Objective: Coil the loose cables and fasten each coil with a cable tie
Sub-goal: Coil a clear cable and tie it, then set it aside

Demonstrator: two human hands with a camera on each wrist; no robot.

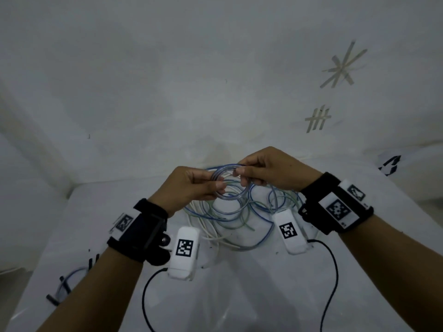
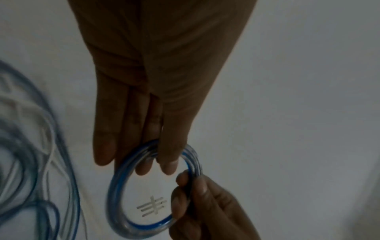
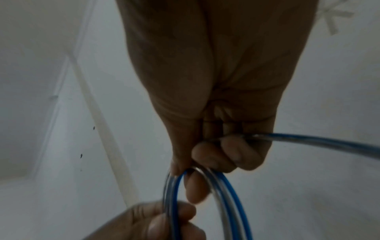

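Coil (image 1: 224,185): glossy clear-blue plastic tubing (smooth). Table (image 1: 239,295): matt white covering. Wrist bands (image 1: 143,231): black cloth.

A white table (image 1: 239,295) carries everything, its surface covered in something pale and slightly wrinkled. Near its middle lies a loose tangle of cables (image 1: 230,219), blue, greenish and white strands looping over one another, with a few white ones trailing toward the near side. At the table's left edge lies a small blue coil (image 1: 72,279) with short black strips (image 1: 57,295) beside and across it, possibly cable ties, though the view there is too dim and small to be sure. On the far right sits a black-and-white printed marker (image 1: 390,166). Two marks of pale tape, a hash (image 1: 317,119) and an asterisk (image 1: 342,65), lie beyond on the white backing.
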